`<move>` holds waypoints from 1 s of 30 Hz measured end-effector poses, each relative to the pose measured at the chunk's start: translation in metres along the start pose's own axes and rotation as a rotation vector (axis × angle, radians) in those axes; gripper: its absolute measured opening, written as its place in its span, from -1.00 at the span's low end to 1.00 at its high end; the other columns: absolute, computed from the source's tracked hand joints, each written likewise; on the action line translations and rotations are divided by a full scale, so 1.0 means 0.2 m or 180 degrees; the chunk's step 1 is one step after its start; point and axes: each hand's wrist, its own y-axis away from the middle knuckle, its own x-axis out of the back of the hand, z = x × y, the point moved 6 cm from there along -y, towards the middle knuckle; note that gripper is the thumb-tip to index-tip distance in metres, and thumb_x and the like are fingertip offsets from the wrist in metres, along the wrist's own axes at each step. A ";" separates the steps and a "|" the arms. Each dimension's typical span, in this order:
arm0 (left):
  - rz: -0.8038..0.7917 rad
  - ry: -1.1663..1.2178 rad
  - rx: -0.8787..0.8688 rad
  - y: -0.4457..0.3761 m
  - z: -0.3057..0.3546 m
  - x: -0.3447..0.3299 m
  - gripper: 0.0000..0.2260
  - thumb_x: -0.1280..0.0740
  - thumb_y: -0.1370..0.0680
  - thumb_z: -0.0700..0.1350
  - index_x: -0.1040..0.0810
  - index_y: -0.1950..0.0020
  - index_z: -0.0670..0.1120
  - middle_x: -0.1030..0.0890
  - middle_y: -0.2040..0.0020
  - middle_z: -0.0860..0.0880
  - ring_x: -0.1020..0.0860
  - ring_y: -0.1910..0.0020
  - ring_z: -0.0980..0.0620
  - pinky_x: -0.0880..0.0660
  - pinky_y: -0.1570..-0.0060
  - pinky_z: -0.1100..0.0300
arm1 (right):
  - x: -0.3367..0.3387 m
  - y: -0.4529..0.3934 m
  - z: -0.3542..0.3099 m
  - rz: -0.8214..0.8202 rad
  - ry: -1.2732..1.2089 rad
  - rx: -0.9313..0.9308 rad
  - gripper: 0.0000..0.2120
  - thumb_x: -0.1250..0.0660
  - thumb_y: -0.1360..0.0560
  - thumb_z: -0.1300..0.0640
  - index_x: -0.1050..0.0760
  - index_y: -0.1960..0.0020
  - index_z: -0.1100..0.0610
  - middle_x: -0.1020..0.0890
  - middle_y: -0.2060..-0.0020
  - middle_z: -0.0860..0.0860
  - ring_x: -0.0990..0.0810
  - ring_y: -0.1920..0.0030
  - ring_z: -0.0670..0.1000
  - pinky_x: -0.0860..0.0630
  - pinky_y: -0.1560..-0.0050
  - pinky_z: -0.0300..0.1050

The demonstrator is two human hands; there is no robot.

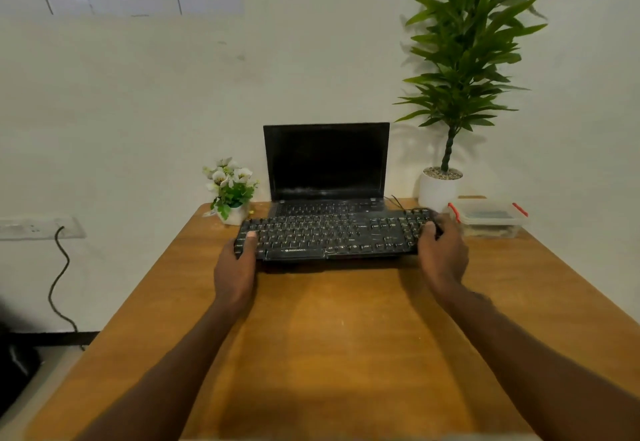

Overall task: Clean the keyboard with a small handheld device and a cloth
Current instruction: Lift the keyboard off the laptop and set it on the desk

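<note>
A black keyboard (334, 234) is held at its 2 ends above the far part of a wooden table (329, 336), its back edge overlapping the base of an open laptop (326, 163) with a dark screen. The left end is gripped by the left hand (237, 260), thumb laid on the keys; the right end is gripped by the right hand (441, 253) likewise. A small flower pot (230, 191) stands left of the laptop, a tall potted plant (460, 70) right, with a clear lidded container (490, 217) beside it.
</note>
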 end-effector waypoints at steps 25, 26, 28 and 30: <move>0.0232 -0.1638 -0.0635 0.60 -0.12 0.36 -0.56 -0.13 -0.74 0.25 -0.64 -0.20 -0.04 -0.54 -0.09 -0.05 -0.53 -0.13 -0.10 -0.56 -0.11 -0.09 | 0.31 0.55 0.26 -0.0468 0.0917 0.0137 -0.53 -0.12 -0.67 -0.16 -0.44 -0.42 0.11 -0.68 -0.01 0.11 -0.60 -0.13 0.23 -0.35 -0.29 0.20; 0.0278 -0.1687 -0.0585 0.59 -0.13 0.37 -0.54 -0.15 -0.74 0.25 -0.63 -0.25 -0.09 -0.52 -0.13 -0.09 -0.50 -0.18 -0.13 -0.54 -0.16 -0.12 | 0.31 0.55 0.26 -0.0419 0.0874 0.0139 -0.55 -0.14 -0.67 -0.14 -0.46 -0.39 0.11 -0.69 0.00 0.12 -0.61 -0.13 0.23 -0.36 -0.29 0.20; 0.0424 -0.1630 -0.0507 0.58 -0.15 0.39 -0.50 -0.17 -0.74 0.24 -0.62 -0.29 -0.16 -0.53 -0.15 -0.14 -0.50 -0.19 -0.17 -0.55 -0.19 -0.16 | 0.33 0.55 0.25 -0.0335 0.0746 0.0136 -0.61 -0.17 -0.67 -0.10 -0.50 -0.33 0.12 -0.69 0.03 0.11 -0.62 -0.07 0.22 -0.45 -0.26 0.20; 0.0542 -0.1487 -0.0451 0.57 -0.17 0.41 -0.51 -0.17 -0.73 0.24 -0.63 -0.22 -0.16 -0.54 -0.12 -0.14 -0.52 -0.15 -0.17 -0.56 -0.17 -0.18 | 0.35 0.57 0.25 -0.0294 0.0599 0.0104 -0.66 -0.17 -0.66 -0.06 -0.53 -0.29 0.12 -0.69 0.09 0.09 -0.63 0.00 0.19 -0.52 -0.19 0.21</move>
